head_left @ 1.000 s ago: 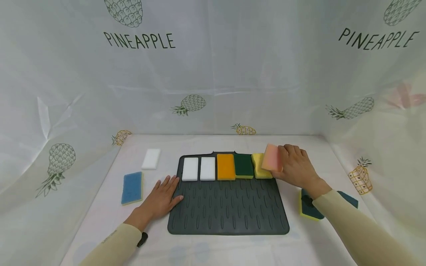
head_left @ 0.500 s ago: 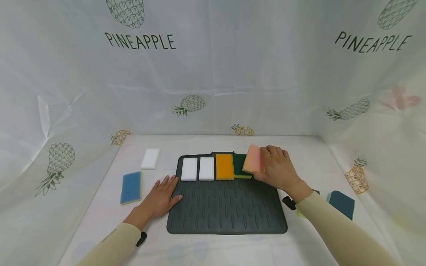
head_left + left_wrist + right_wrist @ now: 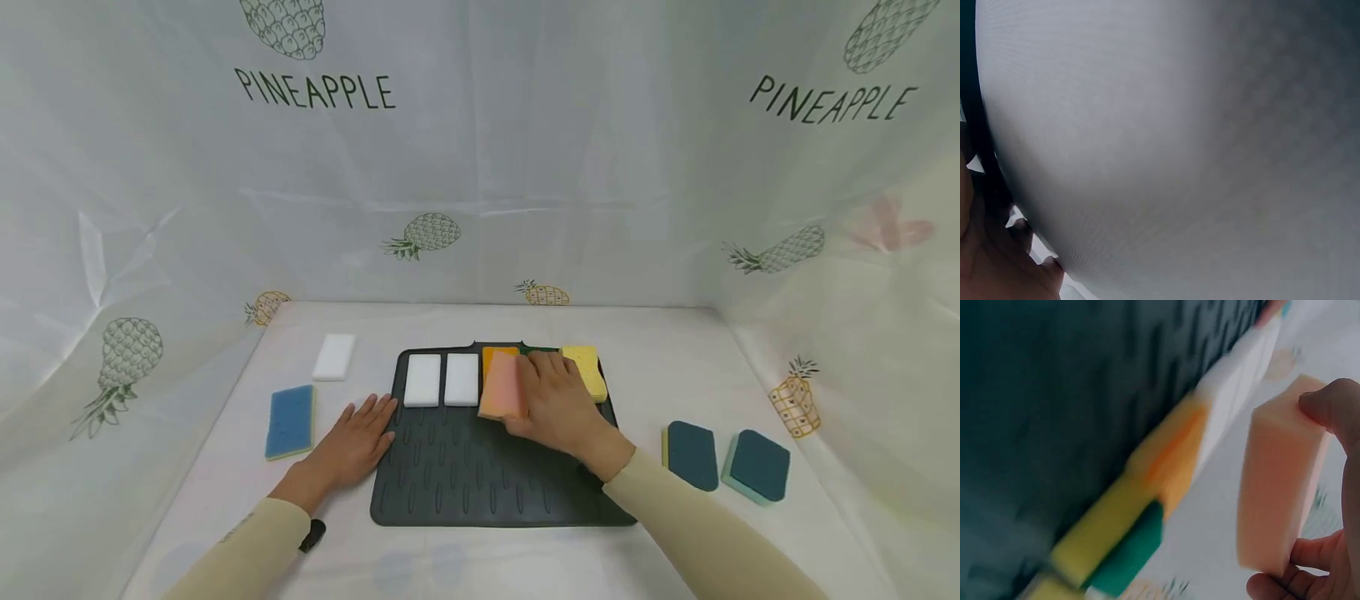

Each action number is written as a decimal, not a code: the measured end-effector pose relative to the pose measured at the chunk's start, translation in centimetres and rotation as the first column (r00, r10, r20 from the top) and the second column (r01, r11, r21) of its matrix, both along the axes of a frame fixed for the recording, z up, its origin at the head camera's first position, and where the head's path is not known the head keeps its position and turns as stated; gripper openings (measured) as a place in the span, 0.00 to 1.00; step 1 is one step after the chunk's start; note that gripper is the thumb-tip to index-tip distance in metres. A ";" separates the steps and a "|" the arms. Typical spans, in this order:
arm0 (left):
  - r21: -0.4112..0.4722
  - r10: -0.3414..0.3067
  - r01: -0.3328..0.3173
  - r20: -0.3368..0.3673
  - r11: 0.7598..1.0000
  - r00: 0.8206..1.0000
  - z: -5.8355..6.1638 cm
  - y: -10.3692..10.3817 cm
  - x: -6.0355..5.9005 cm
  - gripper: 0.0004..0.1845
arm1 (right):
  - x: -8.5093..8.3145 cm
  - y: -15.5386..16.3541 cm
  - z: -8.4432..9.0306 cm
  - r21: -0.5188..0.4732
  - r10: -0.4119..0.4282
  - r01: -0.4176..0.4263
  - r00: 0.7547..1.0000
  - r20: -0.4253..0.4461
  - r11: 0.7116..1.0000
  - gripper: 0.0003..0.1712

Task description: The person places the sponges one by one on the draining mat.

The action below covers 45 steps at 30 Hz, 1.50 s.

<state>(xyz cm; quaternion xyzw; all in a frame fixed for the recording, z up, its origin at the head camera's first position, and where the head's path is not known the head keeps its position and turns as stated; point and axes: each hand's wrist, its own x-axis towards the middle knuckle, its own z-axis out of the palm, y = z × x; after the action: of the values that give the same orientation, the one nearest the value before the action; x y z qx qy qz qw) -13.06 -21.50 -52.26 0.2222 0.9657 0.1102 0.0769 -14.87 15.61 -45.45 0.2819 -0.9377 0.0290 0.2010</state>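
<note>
My right hand (image 3: 558, 404) pinches a peach-pink sponge (image 3: 500, 387) above the back row of a dark ridged mat (image 3: 465, 483). In the right wrist view the thumb is at one end of this sponge (image 3: 1275, 494) and fingertips at the other. Beneath it the orange sponge (image 3: 498, 351) is partly covered, and the green-topped sponge (image 3: 1132, 550) is mostly hidden from the head view. Two white sponges (image 3: 422, 381) lie at the row's left, a yellow sponge (image 3: 585, 372) at its right. Fingers spread, my left hand (image 3: 352, 446) rests at the mat's left edge.
Left of the mat lie a loose white sponge (image 3: 333, 358) and a blue sponge (image 3: 291, 422). Two dark-topped sponges (image 3: 692, 456) sit on the tabletop to the right. A pineapple-print sheet (image 3: 480, 167) rises behind and at both sides.
My right hand has carried the pink sponge leftward, from over the yellow sponge past the green one to over the orange one. The left hand stays at the mat's edge.
</note>
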 end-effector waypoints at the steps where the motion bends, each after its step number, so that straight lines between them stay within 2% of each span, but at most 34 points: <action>1: 0.005 -0.002 0.002 -0.001 1.000 1.000 0.0 0.0 0.0 0.34 | 0.2 -0.8 -0.1 0.010 0.010 -0.010 1.000 0.002 1.000 0.47; 8: 0.018 0.000 0.000 0.001 1.000 1.000 -0.2 -0.1 -0.2 0.34 | 1.7 -6.0 -0.9 0.070 0.075 -0.077 0.997 0.035 0.995 0.47; 13: 0.005 -0.006 0.006 -0.016 1.000 1.000 -0.3 -0.2 -0.3 0.34 | 2.8 -8.9 -1.6 0.155 0.079 -0.095 0.991 0.105 0.983 0.49; 17: 0.001 -0.019 0.019 -0.024 1.000 1.000 -0.3 -0.3 -0.5 0.34 | 3.3 -10.4 -2.2 0.182 0.084 -0.117 0.980 0.181 0.976 0.50; 21: -0.002 -0.026 0.026 -0.016 1.000 1.000 -0.3 -0.2 -0.6 0.34 | 3.6 -11.2 -2.8 0.190 0.093 -0.138 0.970 0.226 0.972 0.50; 29: -0.001 -0.026 0.026 -0.024 1.000 0.999 -0.3 -0.2 -0.5 0.34 | 3.8 -12.0 -3.6 0.157 0.146 -0.180 0.968 0.205 0.971 0.48; 37: -0.009 -0.038 0.037 -0.061 0.999 0.997 -0.2 -0.1 -0.3 0.33 | 4.0 -12.6 -4.2 0.177 0.116 -0.163 0.961 0.250 0.971 0.55; 45: -0.009 -0.039 0.038 -0.067 0.999 0.997 -0.2 -0.1 -0.3 0.32 | 4.1 -12.9 -4.6 0.189 0.100 -0.147 0.967 0.236 0.971 0.57</action>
<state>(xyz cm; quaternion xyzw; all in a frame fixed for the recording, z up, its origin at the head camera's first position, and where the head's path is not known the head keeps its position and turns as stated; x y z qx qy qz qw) -13.39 -21.64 -52.43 0.2440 0.9637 0.0974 0.0474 -10.80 2.73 -50.04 0.3542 -0.9328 -0.0237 0.0614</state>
